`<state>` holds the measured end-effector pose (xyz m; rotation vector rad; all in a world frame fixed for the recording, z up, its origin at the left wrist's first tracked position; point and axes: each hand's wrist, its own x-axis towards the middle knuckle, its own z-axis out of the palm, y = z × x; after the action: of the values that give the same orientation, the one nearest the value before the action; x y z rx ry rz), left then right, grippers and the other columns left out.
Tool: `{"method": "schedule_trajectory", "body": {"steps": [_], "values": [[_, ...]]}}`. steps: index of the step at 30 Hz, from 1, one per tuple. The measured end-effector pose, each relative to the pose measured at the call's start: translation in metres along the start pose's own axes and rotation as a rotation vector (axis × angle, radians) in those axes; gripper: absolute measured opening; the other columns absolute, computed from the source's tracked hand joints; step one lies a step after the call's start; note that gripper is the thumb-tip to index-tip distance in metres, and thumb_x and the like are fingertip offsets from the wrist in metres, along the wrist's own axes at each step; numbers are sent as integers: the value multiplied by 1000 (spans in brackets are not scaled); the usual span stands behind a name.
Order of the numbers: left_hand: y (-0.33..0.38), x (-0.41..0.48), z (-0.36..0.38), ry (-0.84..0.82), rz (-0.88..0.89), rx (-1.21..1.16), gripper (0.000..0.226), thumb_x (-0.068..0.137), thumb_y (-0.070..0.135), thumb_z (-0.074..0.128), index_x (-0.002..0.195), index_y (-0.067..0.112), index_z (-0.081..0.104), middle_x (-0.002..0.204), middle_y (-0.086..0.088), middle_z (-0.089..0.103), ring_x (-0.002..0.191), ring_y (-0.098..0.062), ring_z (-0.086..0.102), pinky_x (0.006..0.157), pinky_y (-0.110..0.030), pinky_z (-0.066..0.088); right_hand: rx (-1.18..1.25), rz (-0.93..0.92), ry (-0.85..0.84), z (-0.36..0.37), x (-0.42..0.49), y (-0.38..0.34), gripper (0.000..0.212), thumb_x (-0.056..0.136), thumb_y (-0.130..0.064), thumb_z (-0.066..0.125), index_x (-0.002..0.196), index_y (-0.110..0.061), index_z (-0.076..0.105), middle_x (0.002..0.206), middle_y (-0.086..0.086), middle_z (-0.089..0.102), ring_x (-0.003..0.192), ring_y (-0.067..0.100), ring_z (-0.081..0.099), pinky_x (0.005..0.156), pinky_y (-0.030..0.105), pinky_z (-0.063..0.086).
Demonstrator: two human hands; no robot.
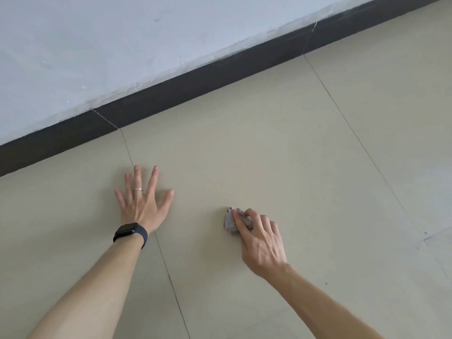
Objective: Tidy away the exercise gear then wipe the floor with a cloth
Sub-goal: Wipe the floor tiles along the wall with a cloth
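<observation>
My right hand (259, 237) grips a small bunched grey cloth (230, 220) and holds it down on the beige tiled floor (281, 155); only the cloth's left end shows past my fingers. My left hand (140, 204) lies flat on the floor with fingers spread, a ring on one finger and a dark watch on the wrist. The two hands are apart, the left one nearer the wall. No exercise gear is in view.
A dark skirting board (195, 84) runs diagonally along the foot of a white wall (110, 45) just beyond my left hand. Thin grout lines cross the tiles. A few small dark specks lie on the floor at the right (326, 283).
</observation>
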<state>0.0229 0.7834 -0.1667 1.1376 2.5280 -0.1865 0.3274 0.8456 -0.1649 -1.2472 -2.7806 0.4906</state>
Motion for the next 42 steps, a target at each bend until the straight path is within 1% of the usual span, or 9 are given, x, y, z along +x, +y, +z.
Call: {"method": "schedule_trajectory", "body": {"steps": [3,9,17,19,25,31,33,38,42], "values": [[-11,19,2,-19,-12,-45,83,80,84,6,154,48,-7,165,2,-20,153,-26,-11,118,-62,0,-97,75,32,-13,30,38,60,79,-17,43,138,-22,54,130,4,50,103,32,54,82,38,42],[-17,27,18,80,-8,-93,77,85,78,21,154,51,2,166,6,-14,154,-21,-8,119,-60,-2,9,832,150,-31,112,78,69,83,-8,46,149,-25,37,138,2,36,117,31,33,94,39,29],[-18,28,17,77,5,-110,76,85,73,26,154,50,4,166,7,-14,154,-21,-9,120,-62,1,-21,-133,-50,19,74,-58,60,82,-10,46,141,-19,53,129,2,57,103,30,56,84,40,38],[-19,28,16,75,6,-111,76,85,72,27,155,50,5,166,7,-15,153,-19,-11,120,-61,0,-83,-84,26,11,101,-24,59,81,-13,48,139,-21,56,126,4,59,100,33,56,82,40,39],[-20,29,18,82,4,-86,74,87,71,25,155,50,4,165,9,-18,153,-18,-14,120,-61,3,72,822,221,-12,193,6,71,80,-7,45,144,-37,44,137,-4,40,117,31,38,89,39,29],[-21,30,16,87,19,-113,72,88,71,25,154,51,5,166,9,-16,153,-19,-12,120,-61,2,-91,-271,-11,15,175,-55,61,77,-8,45,134,-25,60,123,1,59,101,28,53,83,41,41],[-22,30,18,87,16,-112,72,88,71,24,154,52,3,165,9,-18,153,-20,-13,120,-61,0,-168,-173,53,4,204,-22,63,76,-7,50,135,-26,59,125,2,58,104,30,53,85,41,37],[-23,32,21,106,31,-111,73,87,72,27,153,53,2,166,7,-15,154,-21,-9,119,-60,-1,54,807,196,-12,260,2,71,76,-8,46,142,-34,49,137,1,42,117,32,37,93,43,29],[-26,31,20,111,34,-104,73,88,73,26,153,53,0,166,8,-16,154,-20,-10,119,-60,0,-2,86,95,18,220,-69,67,73,-6,50,138,-22,56,122,7,54,103,31,44,83,42,38]]}}
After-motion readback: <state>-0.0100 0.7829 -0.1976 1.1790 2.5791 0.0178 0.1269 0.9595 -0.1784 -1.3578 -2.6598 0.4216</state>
